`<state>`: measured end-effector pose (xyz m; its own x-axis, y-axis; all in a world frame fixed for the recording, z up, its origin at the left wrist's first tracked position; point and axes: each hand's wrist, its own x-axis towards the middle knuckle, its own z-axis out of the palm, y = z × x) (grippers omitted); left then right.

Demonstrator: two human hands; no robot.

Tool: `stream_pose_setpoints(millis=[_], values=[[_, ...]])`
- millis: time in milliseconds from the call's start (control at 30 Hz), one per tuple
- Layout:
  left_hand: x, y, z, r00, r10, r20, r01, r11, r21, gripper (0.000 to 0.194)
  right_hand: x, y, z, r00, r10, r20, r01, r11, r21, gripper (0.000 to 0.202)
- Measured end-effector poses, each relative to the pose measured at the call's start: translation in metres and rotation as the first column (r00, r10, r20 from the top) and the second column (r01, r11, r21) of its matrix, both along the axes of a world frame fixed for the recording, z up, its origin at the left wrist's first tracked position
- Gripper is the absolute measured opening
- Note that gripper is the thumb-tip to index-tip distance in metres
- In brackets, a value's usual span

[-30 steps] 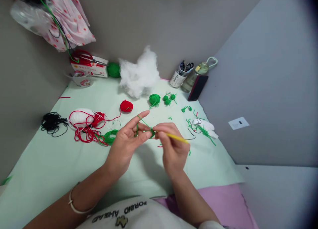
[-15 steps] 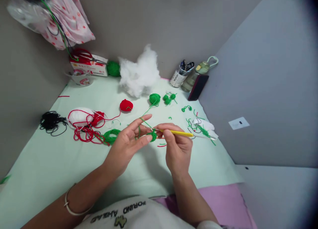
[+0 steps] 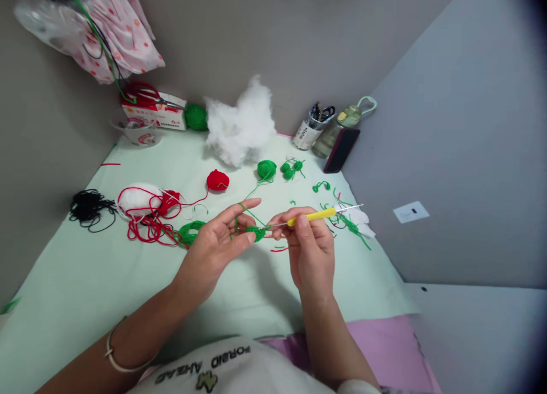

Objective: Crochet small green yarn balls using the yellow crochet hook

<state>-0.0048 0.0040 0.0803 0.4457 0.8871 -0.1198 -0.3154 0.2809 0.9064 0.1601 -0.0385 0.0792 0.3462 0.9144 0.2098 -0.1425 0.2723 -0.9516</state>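
My left hand pinches a small green crocheted piece between thumb and fingers, its index finger stretched out with green yarn over it. That yarn runs back to a green ball. My right hand grips a yellow-handled crochet hook. The hook's left tip is at the green piece, and its other metal end points up to the right. Whether a loop sits on the tip is too small to tell.
Behind my hands lie white stuffing, a red yarn ball and small green pieces. Tangled red yarn and black yarn are left. A phone, bottle and pen cup stand back right.
My right hand has moved slightly right, drawing the hook away from my left fingers. The hook's far end has tilted upward. The green piece has shifted slightly left and turned.
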Motion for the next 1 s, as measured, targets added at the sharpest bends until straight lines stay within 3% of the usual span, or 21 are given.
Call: stream_pose_setpoints(millis=[167, 400, 567, 667, 767, 867, 1000], values=[[-0.002, 0.001, -0.001, 0.999, 0.002, -0.038, -0.001, 1.000, 0.021, 0.041, 0.000, -0.005, 0.000, 0.997, -0.001, 0.081, -0.002, 0.999, 0.039, 0.022], [0.002, -0.002, 0.001, 0.982, 0.122, -0.147, -0.109, 0.990, 0.090, 0.039, -0.006, -0.010, 0.001, 0.948, -0.137, 0.287, 0.095, 0.983, 0.157, 0.021], [0.002, -0.004, -0.002, 0.970, 0.177, -0.165, -0.153, 0.977, 0.147, 0.040, -0.005, -0.012, 0.001, 0.903, -0.138, 0.407, 0.044, 0.972, 0.230, 0.023], [0.001, -0.005, -0.005, 0.946, 0.255, -0.202, -0.194, 0.941, 0.279, 0.035, -0.004, -0.013, 0.001, 0.884, -0.134, 0.448, 0.015, 0.966, 0.258, 0.025], [0.002, -0.006, -0.004, 0.912, 0.354, -0.207, -0.234, 0.863, 0.447, 0.033, -0.002, -0.012, -0.001, 0.857, -0.139, 0.496, -0.005, 0.961, 0.278, 0.026], [0.002, -0.009, -0.003, 0.895, 0.406, -0.186, -0.255, 0.807, 0.532, 0.033, -0.003, -0.010, -0.004, 0.796, -0.177, 0.579, -0.038, 0.940, 0.340, 0.026], [0.005, -0.012, 0.001, 0.918, 0.349, -0.189, -0.255, 0.883, 0.393, 0.040, -0.007, -0.010, -0.008, 0.689, -0.330, 0.645, -0.029, 0.877, 0.480, 0.027]])
